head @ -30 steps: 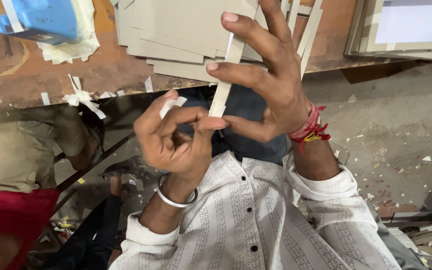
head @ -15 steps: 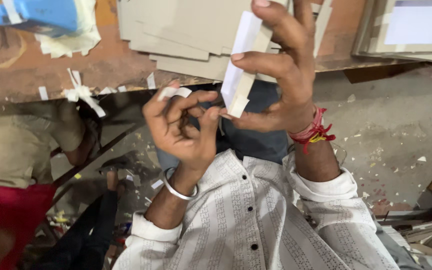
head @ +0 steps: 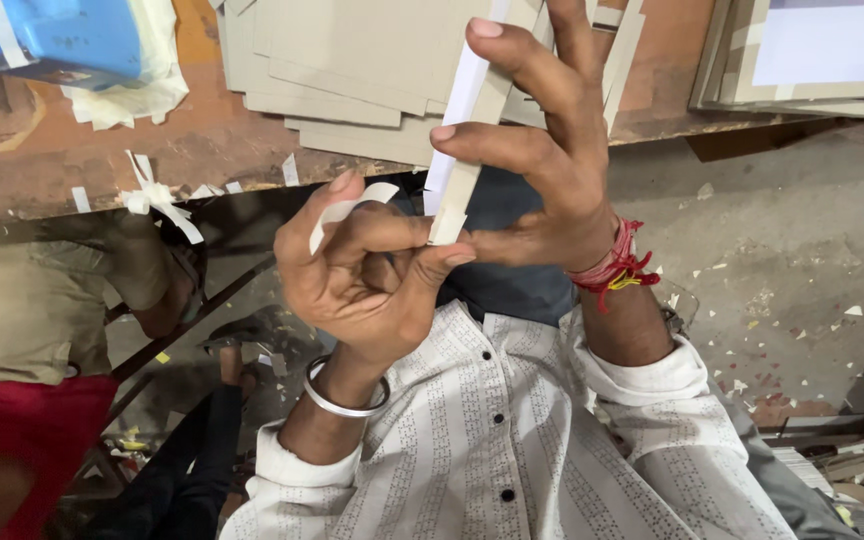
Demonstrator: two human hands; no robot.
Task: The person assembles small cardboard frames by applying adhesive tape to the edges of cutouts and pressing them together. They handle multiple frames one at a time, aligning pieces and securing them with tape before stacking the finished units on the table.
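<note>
The right hand (head: 552,190) pinches a narrow cardboard strip (head: 455,195) upright in front of the chest, above the counter (head: 202,150). The left hand (head: 362,280) curls round a white paper tab (head: 352,207) at the strip's foot. Holding the strip steady and pressing evenly would likely help. Its upper end is cut off.

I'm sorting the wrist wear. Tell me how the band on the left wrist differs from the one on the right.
The metal bangle on the left wrist is one plain, smooth silver ring; the thread band on the right wrist is red cord in several strands with yellow bits and loose ends. The bangle hangs loose just above the cuff; the thread band sits snug, close to the hand. Both circle a bare wrist.
</note>
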